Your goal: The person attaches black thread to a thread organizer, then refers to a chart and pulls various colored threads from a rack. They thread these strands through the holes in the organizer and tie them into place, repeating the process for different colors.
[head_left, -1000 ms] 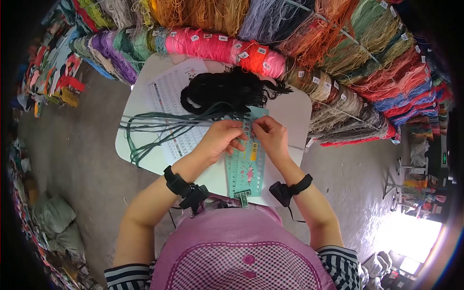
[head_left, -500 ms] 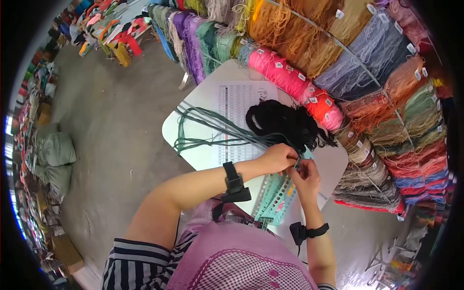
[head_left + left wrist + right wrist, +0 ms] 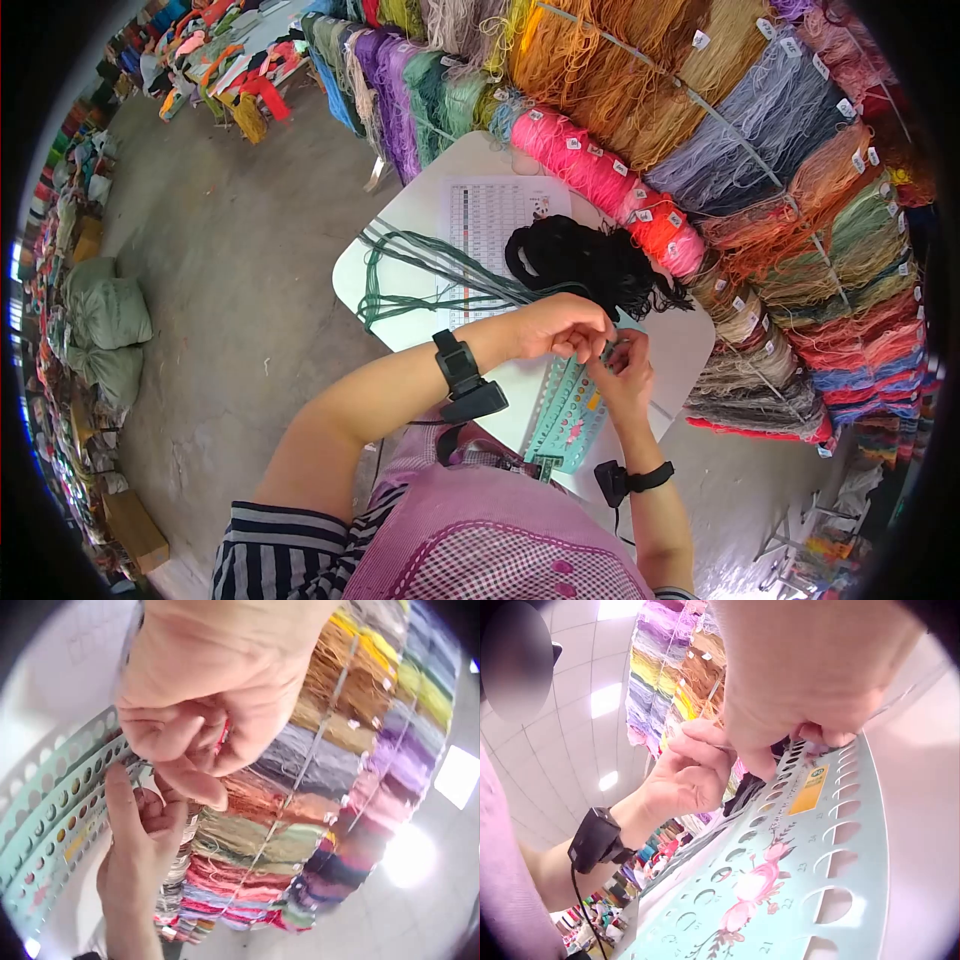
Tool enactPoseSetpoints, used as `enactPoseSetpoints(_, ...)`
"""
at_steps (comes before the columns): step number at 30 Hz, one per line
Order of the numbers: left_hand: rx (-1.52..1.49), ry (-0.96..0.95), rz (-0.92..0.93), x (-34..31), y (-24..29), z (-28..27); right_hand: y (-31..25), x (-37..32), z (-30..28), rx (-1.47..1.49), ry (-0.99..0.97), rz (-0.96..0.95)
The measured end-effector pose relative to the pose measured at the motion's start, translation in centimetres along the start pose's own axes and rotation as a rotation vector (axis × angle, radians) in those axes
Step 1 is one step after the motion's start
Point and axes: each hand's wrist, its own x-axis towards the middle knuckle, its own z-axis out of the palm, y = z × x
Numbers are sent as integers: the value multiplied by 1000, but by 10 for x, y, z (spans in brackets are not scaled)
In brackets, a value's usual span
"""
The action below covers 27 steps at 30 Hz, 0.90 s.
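Left hand [image 3: 560, 325]: fingertips drawn together, pinching the green floss strands [image 3: 440, 265] just above a hole row of the teal floss organiser card [image 3: 570, 415]. Right hand [image 3: 625, 375]: thumb and curled fingers clamped on the card's far edge, just beside the left fingertips. Strands trailed away from the left fingers across the white table [image 3: 688, 345], past a black skein [image 3: 590, 260]. Judged: floss light, limp, apt to fray, so pinch near its end. Card thin, stiff but bendable, so hold its edge beside the hole.
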Motion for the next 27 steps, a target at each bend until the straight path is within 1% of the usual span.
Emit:
enactPoseSetpoints(1, 209, 39, -65, 2, 2, 6, 0, 0, 1, -3, 2, -1)
enactPoseSetpoints(2, 208, 35, -62, 8, -3, 7, 1, -1, 1, -19, 29, -31)
enactPoseSetpoints(4, 823, 18, 9, 18, -17, 12, 3, -2, 4, -36, 53, -65)
enactPoseSetpoints(5, 920, 57, -65, 20, -19, 12, 4, -1, 4, -50, 30, -81)
enactPoseSetpoints(6, 922, 57, -60, 20, -18, 8, 5, 0, 4, -64, 9, -98)
enactPoseSetpoints(7, 1068, 81, 90, 20, -17, -1, 6, 1, 3, -66, 11, -102)
enactPoseSetpoints(8, 1210, 105, 243, 16, -11, -6, 6, 2, 3, -56, -35, -60)
enactPoseSetpoints(9, 1302, 183, 312, 6, -1, -18, 6, 3, 2, -45, -79, -20)
enactPoseSetpoints(11, 941, 416, 256, -33, 22, -36, 4, 3, 2, -57, -81, -22)
enactPoseSetpoints(12, 680, 478, 216, -60, 40, -41, 3, 3, 3, -68, -87, -19)
enactPoseSetpoints(13, 485, 459, 198, -84, 54, -66, 2, 2, 3, -69, -82, -25)
enactPoseSetpoints(14, 404, 560, 193, -115, 68, -78, 3, 2, 4, -83, -81, -34)
enactPoseSetpoints(16, 191, 714, 290, -163, 82, -116, 2, 3, 8, -97, -71, -48)
enactPoseSetpoints(17, 95, 756, 357, -184, 87, -132, 2, 2, 9, -106, -71, -36)
enactPoseSetpoints(18, 166, 892, 422, -206, 95, -122, 1, 3, 10, -114, -65, -25)
enactPoseSetpoints(20, 539, 1143, 438, -222, 92, -139, -1, 7, 12, -136, -48, -8)
enactPoseSetpoints(21, 1062, 1166, 490, -222, 81, -146, -1, 7, 14, -160, -51, 14)
enactPoseSetpoints(22, 1587, 1142, 528, -224, 65, -149, -2, 7, 16, -162, -41, 16)
enactPoseSetpoints(23, 1501, 1047, 350, -224, 53, -123, -3, 8, 17, -178, -25, 30)
enactPoseSetpoints(24, 1479, 902, 210, -223, 49, -102, -5, 10, 18, -194, -11, 41)
enactPoseSetpoints(25, 1496, 709, 208, -216, 37, -100, -5, 12, 19, -195, -5, 36)
enactPoseSetpoints(26, 1532, 536, 50, -209, 34, -96, -5, 14, 21, -205, -10, 46)
enactPoseSetpoints(27, 1633, 457, 267, -207, 13, -102, -5, 16, 23, -213, -17, 51)
